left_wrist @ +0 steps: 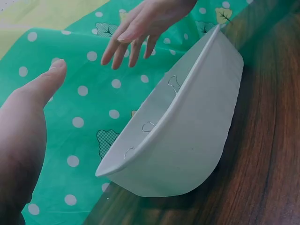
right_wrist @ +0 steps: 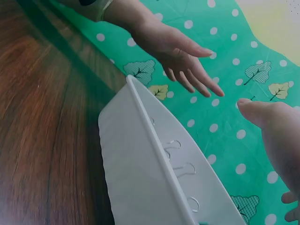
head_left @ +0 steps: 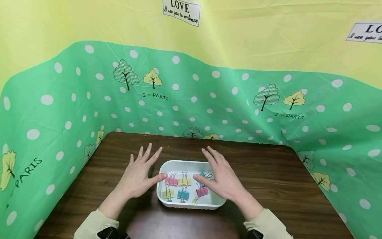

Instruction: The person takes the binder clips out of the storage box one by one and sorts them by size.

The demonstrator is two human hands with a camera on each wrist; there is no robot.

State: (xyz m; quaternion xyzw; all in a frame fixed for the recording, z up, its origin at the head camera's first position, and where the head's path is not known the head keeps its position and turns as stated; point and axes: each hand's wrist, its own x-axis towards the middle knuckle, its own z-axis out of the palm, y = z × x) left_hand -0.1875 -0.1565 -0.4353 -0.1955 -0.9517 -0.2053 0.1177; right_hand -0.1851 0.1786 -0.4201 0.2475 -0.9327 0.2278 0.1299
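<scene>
A white plastic tray [head_left: 191, 205] stands on the table between both hands. Inside lie several binder clips: a pink clip [head_left: 171, 181], a yellow clip [head_left: 184, 182], another yellow clip [head_left: 168, 194], a teal clip [head_left: 183, 195], a magenta clip [head_left: 202, 191] and a small yellow clip [head_left: 195, 200]. A further blue clip [head_left: 201, 174] is partly covered by the right hand. My left hand [head_left: 138, 177] hovers at the tray's left side, fingers spread, its thumb over the rim. Over the right side hovers my right hand [head_left: 222, 177], fingers extended. Neither hand holds anything.
The tray rests on a dark wooden table [head_left: 283, 186]. Behind and at both sides hangs a green and yellow curtain [head_left: 191, 76] with white dots and printed trees, meeting the table's edges. Dark bands [head_left: 111, 233] circle the wrists at the light sleeves.
</scene>
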